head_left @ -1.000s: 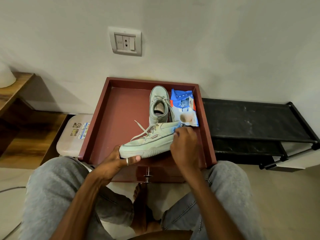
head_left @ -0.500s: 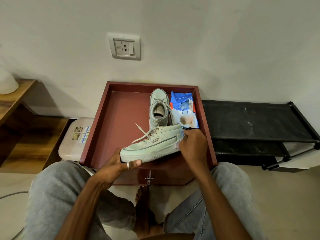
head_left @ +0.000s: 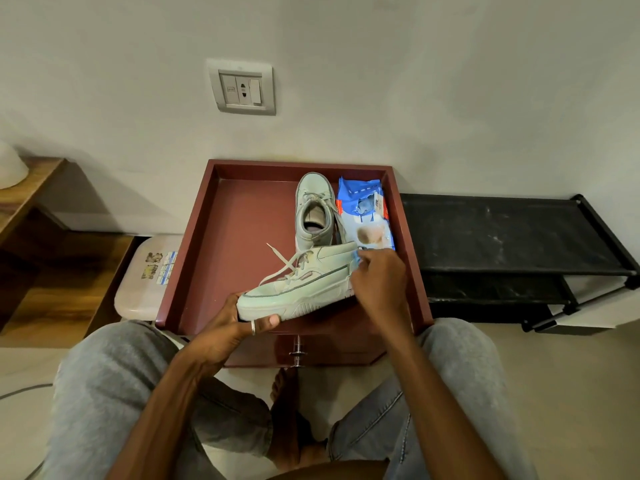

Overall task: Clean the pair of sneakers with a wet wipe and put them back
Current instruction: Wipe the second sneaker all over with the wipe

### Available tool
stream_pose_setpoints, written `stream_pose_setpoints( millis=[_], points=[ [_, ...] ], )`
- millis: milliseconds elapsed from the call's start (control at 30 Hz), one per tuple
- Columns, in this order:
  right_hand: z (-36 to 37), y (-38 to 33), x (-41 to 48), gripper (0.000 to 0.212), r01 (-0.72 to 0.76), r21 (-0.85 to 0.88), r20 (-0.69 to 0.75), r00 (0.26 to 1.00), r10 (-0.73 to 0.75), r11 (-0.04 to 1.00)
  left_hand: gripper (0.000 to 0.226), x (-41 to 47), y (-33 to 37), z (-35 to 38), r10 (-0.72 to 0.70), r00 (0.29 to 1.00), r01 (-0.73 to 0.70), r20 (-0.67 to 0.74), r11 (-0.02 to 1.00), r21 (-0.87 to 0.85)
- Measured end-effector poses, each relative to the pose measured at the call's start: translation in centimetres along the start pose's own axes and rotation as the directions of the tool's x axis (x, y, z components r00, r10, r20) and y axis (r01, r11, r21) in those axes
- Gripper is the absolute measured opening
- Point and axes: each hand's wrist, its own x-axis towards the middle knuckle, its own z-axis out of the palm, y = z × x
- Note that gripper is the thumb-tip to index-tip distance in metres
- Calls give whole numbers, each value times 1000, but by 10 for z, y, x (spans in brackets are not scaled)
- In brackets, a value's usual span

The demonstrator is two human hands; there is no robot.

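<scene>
Plain grey-white wall (head_left: 415, 81) is seen behind a dark red, raised-rim wooden tray (head_left: 194, 244), over which a pale mint-green lace-up sneaker (head_left: 304, 282) is held on its side. It is gripped at the toe by the left hand (head_left: 239, 323), with the thumb pressed along the sole edge and the fingers curled behind. At the heel, the fingers of the right hand (head_left: 379, 282) are bunched together and appear to pinch a pale blue wet wipe (head_left: 356, 258), which is mostly hidden. A matching second sneaker (head_left: 313, 209) stands upright in the tray, just beside a blue plastic wipe packet (head_left: 365, 216).

The wiping of the first shoe's heel is judged to be in hand. Next, the shoe would need turning so that unwiped parts are reached, and the second shoe is yet to be picked up.

Compared with a second ago, the right hand is shifted only slightly about the heel, as in a rubbing stroke. The toe grip, standing shoe and packet are unchanged.
</scene>
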Motion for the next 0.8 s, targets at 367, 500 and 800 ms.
stream_pose_setpoints(
  millis=[367, 500, 800],
  points=[
    [-7, -11, -11, 25, 30, -195, 68, 998, -17, 980, 86, -1, 1, 3, -1, 1000, 1, 6, 1000, -12],
    [1, -3, -10, 29, -27, 0, -1, 1000, 27, 1000, 89, -2, 0, 2, -11, 1000, 11, -7, 1000, -6],
    [-9, 32, 52, 23, -513, 244, 522, 785, 334, 823, 90, -4, 5, 6, -12, 1000, 12, -13, 1000, -10]
  ],
)
